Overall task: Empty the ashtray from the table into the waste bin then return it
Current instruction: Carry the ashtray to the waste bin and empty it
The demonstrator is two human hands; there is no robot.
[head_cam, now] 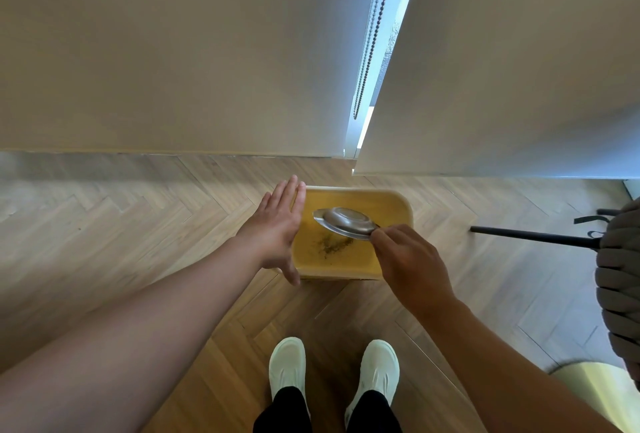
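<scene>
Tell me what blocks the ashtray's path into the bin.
Nothing visible does. The right hand holds the ashtray upturned directly over the open waste bin. The left hand is open at the bin's left rim, beside the ashtray.

metal ashtray [346,223] upturned over yellow waste bin [388,197], seemingly emptied

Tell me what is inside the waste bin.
A scatter of dark ash lies on the waste bin floor. The overturned ashtray and right hand cover part of it.

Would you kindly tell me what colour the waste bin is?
The rectangular waste bin is yellow, with a paler cream rim; the head view shows it.
</scene>
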